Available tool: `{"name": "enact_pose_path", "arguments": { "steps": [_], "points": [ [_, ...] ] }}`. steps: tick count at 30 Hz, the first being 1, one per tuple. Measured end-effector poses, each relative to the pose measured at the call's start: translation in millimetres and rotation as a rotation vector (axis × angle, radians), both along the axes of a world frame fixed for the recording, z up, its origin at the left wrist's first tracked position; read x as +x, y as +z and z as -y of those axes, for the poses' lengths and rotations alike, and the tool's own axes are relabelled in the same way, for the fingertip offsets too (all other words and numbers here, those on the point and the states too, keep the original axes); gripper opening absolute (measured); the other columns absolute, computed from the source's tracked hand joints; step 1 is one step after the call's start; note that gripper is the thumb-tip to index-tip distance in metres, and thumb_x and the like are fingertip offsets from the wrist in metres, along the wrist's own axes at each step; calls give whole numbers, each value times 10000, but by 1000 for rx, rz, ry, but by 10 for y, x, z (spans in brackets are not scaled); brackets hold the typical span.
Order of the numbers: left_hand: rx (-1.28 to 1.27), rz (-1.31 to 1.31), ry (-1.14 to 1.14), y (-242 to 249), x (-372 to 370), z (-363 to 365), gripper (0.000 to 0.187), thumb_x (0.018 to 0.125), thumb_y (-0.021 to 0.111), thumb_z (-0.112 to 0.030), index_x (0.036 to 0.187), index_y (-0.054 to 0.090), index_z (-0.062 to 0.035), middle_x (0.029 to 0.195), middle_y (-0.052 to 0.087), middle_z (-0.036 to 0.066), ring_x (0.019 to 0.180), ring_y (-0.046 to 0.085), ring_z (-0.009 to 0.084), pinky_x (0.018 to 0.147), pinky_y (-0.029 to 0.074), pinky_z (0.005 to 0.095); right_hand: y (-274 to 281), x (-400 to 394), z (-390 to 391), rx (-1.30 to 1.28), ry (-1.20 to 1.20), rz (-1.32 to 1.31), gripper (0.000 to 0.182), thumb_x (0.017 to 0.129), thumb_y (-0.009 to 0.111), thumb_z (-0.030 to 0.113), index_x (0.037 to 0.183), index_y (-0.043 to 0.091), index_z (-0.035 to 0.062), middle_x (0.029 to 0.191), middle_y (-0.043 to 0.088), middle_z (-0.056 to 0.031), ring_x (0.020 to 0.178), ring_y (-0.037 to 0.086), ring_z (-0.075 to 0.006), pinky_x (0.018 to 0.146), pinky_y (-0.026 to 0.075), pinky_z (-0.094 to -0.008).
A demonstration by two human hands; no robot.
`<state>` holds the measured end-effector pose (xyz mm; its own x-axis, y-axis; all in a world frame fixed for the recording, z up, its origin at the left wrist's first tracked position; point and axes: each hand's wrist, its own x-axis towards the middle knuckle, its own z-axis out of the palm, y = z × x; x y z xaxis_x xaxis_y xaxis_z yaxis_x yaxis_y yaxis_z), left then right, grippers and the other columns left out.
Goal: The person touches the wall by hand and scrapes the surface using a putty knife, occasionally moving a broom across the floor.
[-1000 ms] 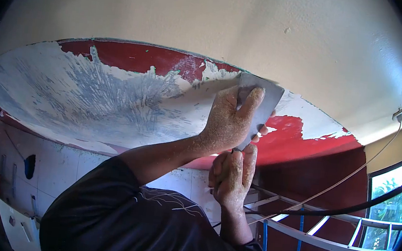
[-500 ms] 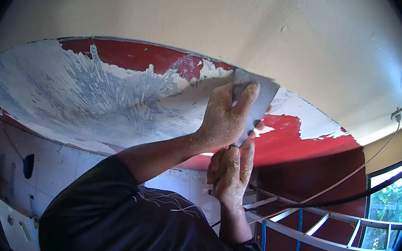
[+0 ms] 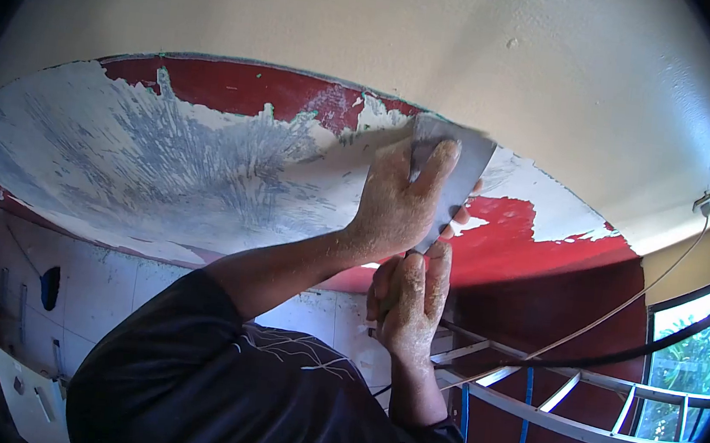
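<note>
A wide grey metal scraper (image 3: 465,165) is held up against the painted surface, its broad edge at the border between red paint and cream paint. My left hand (image 3: 396,196) clasps the blade, thumb across its front face and fingertips showing at the far edge. Below it, my right hand (image 3: 411,308) is closed around the lower end of the scraper, where the handle is mostly hidden by the fingers. Pale dust coats both hands. Behind them lies a scraped whitish-grey patch (image 3: 233,158) with ragged strips of red paint (image 3: 222,87) along its upper border.
A metal ladder (image 3: 560,399) stands at the lower right, beside a bright window (image 3: 684,356). A pale cable (image 3: 648,288) hangs from a plug (image 3: 704,200) at right. Cream surface (image 3: 307,12) spreads above. Tiled floor (image 3: 110,283) and a white board (image 3: 30,399) show at lower left.
The view has shifted slightly. Both hands keep their hold on the scraper, whose edge stays at nearly the same place; the right hand sits a touch higher.
</note>
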<state>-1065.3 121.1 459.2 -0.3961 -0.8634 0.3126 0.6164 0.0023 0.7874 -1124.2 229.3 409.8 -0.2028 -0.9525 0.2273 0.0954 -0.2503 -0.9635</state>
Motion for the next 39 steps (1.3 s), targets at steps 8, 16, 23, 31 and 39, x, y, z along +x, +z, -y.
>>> {"name": "enact_pose_path", "arguments": {
  "steps": [8, 16, 23, 31, 39],
  "points": [
    [48, -32, -10, 33, 5, -21, 407, 959, 491, -388, 1048, 562, 3, 804, 666, 115, 564, 631, 123, 406, 487, 236, 66, 30, -20, 39, -31, -7, 310, 1010, 361, 212, 1271, 285, 63, 597, 355, -18, 515, 420, -91, 343, 370, -197],
    [36, -60, -38, 14, -8, 5, 387, 962, 489, -373, 1070, 549, -6, 818, 659, 119, 561, 624, 131, 402, 487, 246, 80, 29, -17, 20, -23, -22, 241, 1008, 362, 225, 1187, 330, 68, 611, 425, -45, 417, 382, -88, 338, 353, -196],
    [33, -38, -35, 2, 40, -11, 364, 964, 487, -358, 1041, 549, -8, 802, 652, 110, 562, 615, 128, 425, 495, 257, 34, 44, -28, 45, -15, -10, 203, 1008, 373, 244, 1150, 326, 107, 613, 445, -68, 407, 397, -96, 323, 334, -198],
    [74, -27, -37, 30, 45, -6, 367, 963, 482, -352, 1043, 552, 0, 802, 658, 116, 566, 624, 137, 413, 490, 250, 45, 39, 7, 43, -14, -50, 120, 1012, 354, 215, 1065, 332, 109, 617, 427, -58, 425, 399, -102, 335, 348, -205],
    [47, -63, -43, 16, 52, -21, 361, 967, 475, -349, 1047, 548, -5, 809, 659, 117, 565, 623, 138, 411, 489, 247, 71, 83, -16, 52, -40, -32, 258, 1016, 344, 207, 1178, 272, 20, 555, 448, -27, 397, 425, -72, 357, 341, -190]
  ]
}}
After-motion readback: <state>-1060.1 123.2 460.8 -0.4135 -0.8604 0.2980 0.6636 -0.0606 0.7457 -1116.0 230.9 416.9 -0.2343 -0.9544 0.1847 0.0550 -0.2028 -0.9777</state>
